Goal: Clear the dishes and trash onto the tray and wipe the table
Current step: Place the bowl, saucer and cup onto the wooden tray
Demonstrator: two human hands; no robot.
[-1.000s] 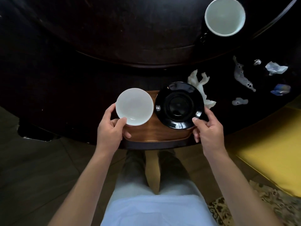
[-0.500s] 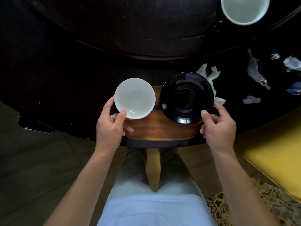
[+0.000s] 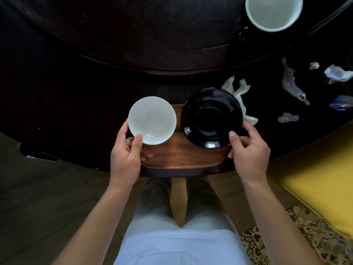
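My left hand (image 3: 127, 155) grips a small white bowl (image 3: 151, 119) by its near rim, over the left end of a wooden tray (image 3: 181, 157) at the table's near edge. My right hand (image 3: 248, 152) pinches the near right rim of a glossy black plate (image 3: 211, 117) above the tray's right end. Whether bowl and plate touch the tray I cannot tell. A crumpled white napkin (image 3: 240, 94) lies on the table partly behind the plate. A larger white bowl (image 3: 273, 12) stands at the far right.
The round dark table (image 3: 95, 73) has a raised inner disc (image 3: 152, 31). At the right lie a long speckled scrap (image 3: 292, 85), a small pale scrap (image 3: 287, 118), a foil ball (image 3: 314, 65) and crumpled wrappers (image 3: 337, 73). A yellow seat (image 3: 321, 173) stands at right.
Both hands, with bowl and plate, have shifted slightly up and right in view. The far bowl and trash have also shifted, so the camera moved.
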